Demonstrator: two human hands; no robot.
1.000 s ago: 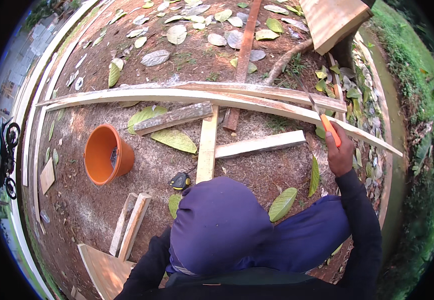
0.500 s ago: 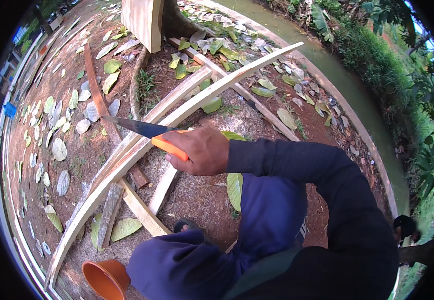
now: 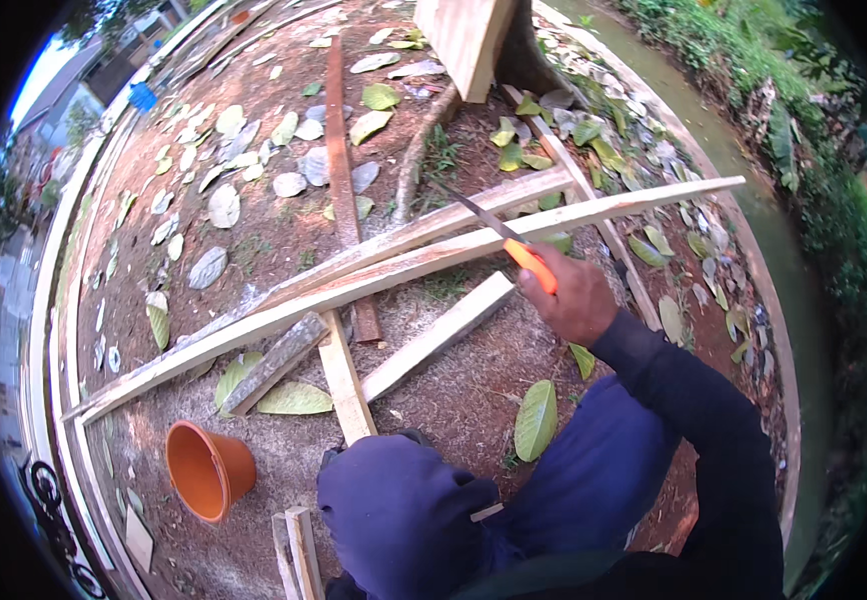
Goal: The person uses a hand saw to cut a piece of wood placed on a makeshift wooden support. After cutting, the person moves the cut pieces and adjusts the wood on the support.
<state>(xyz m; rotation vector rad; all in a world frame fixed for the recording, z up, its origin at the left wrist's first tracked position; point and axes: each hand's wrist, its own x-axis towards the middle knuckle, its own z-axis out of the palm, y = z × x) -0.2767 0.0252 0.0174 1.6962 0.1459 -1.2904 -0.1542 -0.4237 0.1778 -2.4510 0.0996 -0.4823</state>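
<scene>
My right hand [image 3: 576, 295] grips the orange handle of a knife [image 3: 514, 245]. Its dark blade points up and left across two long pale wooden planks [image 3: 404, 265] that lie side by side on the dirt. The blade's tip reaches past the upper plank. My dark blue sleeve runs down to the lower right. My knees in dark blue trousers [image 3: 404, 510] fill the lower middle. My left hand is not visible.
An orange plastic pot [image 3: 206, 470] lies on its side at lower left. Shorter planks [image 3: 434, 340] and a reddish board [image 3: 344, 170] cross under the long planks. Dry leaves litter the ground. A wooden post [image 3: 466, 40] stands at top. A water channel [image 3: 754, 200] runs along the right.
The view has swung round, so the planks now run from lower left to upper right. My right hand with the knife has stayed at the planks, and the blade now points up-left.
</scene>
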